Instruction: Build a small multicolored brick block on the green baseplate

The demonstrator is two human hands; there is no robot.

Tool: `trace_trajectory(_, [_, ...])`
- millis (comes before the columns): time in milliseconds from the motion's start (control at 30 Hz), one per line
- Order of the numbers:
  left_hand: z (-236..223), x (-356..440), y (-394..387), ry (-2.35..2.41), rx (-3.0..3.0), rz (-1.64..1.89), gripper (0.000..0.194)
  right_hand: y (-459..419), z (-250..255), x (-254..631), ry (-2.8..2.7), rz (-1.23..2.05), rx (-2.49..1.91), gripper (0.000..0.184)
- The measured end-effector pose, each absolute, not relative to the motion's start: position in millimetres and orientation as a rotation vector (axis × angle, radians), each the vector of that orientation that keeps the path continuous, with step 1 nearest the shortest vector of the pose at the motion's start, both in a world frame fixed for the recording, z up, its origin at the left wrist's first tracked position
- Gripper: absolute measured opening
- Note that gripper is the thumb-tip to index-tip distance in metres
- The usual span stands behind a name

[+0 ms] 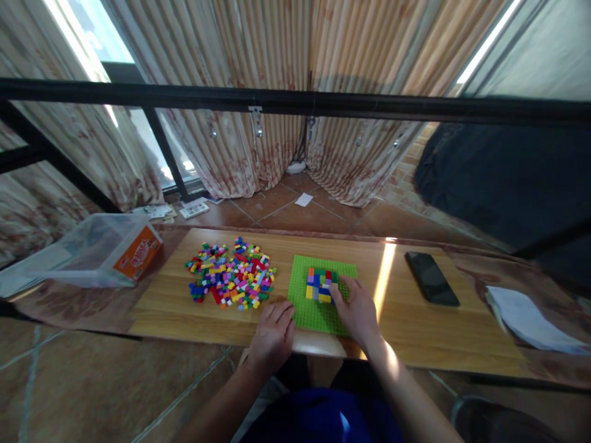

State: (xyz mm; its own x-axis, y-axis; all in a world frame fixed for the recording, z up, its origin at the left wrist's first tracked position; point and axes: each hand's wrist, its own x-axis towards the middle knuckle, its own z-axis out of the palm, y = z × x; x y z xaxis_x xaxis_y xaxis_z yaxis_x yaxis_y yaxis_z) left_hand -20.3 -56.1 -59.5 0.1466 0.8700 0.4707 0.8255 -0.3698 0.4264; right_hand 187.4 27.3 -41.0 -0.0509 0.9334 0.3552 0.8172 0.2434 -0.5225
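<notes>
A green studded baseplate (302,320) lies on the wooden board, with a small block of multicoloured toy bricks (318,286) on its middle. My right hand (359,311) reaches over the plate from the right. Its thumb and forefinger are bent at the right side of the brick block, and whatever they pinch is too small to make out. My left hand (276,329) rests at the near left corner of the plate with its fingers curled. Its palm side is hidden. A loose pile of colourful toy bricks (237,274) spreads to the left of the plate.
A black phone (431,278) lies on the board (480,344) at the right, and white papers (533,320) lie beyond it. To the left stands a clear plastic box (96,252) with an orange label. A dark metal rail (286,101) crosses in front of curtains.
</notes>
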Motion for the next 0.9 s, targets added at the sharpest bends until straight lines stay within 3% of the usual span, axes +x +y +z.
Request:
trace_trajectory(167, [-58,-19,-58,1.729,2.319,1.025,0.028,19,-59,178,-1.917,0.112,-1.581,0.036])
trace_trajectory(600, [-59,-19,-64,1.68,2.276,1.019,0.031,44,-56,214,-1.989,0.233,-1.662,0.037])
trace_trajectory(900, [-58,-20,-64,1.649,2.264,1.022,0.033,40,-53,191,-1.947,0.323,-1.673,0.034])
